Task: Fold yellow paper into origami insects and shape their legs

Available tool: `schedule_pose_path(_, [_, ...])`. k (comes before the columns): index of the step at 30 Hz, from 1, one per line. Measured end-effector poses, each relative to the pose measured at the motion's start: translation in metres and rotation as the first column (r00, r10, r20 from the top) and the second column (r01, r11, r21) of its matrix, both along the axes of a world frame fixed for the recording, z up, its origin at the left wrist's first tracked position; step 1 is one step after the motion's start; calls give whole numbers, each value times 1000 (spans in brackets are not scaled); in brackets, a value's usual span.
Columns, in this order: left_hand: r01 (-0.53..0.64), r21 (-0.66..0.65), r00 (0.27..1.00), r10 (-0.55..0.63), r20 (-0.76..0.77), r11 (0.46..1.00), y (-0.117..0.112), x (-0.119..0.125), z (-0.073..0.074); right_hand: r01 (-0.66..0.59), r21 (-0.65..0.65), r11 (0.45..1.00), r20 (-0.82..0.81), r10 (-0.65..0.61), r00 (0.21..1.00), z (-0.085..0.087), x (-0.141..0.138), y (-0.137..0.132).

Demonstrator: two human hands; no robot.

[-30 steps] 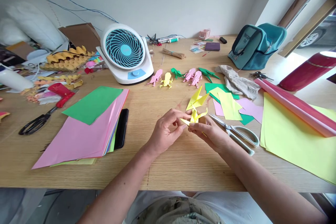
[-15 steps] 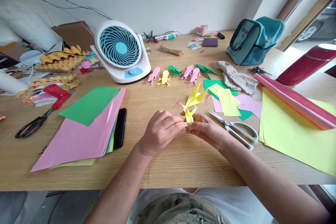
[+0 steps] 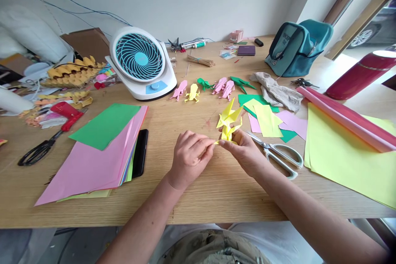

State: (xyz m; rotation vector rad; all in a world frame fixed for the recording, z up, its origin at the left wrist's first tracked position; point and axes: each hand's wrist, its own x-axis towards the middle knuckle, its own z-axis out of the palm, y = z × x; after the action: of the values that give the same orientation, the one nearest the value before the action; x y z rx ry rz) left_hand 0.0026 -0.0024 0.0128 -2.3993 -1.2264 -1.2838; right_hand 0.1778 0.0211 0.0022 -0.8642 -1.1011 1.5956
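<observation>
Both my hands meet over the middle of the wooden table, pinching a small folded yellow paper figure. My left hand is closed, its thumb and fingertips gripping the figure's left tip. The fingers of my right hand are curled around the figure's lower right side. A second folded yellow piece lies just behind the hands. White-handled scissors lie right beside my right hand.
A stack of coloured paper sheets and a black phone lie left. Paper frogs, a fan, a teal bag, pink paper roll, yellow sheet and black scissors surround the work spot.
The yellow figure has been turned between my fingers, its points going from sideways to upright. My hands stayed close together near the table's middle, shifting slightly.
</observation>
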Motion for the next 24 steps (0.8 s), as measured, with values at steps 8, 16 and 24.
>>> schedule_pose_path(8, [90, -335, 953, 16, 301, 938, 1, 6, -2, 52, 244, 968, 192, -101, 976, -10, -2, 3])
schedule_pose_path(16, [305, -710, 827, 193, 527, 635, 6, 5, -6, 36, 396, 918, 388, -202, 899, -10, -2, 0])
schedule_pose_path(24, [385, -737, 801, 195, 566, 556, 7, 2, -5, -18, 569, 822, 518, -341, 785, -5, 0, -5])
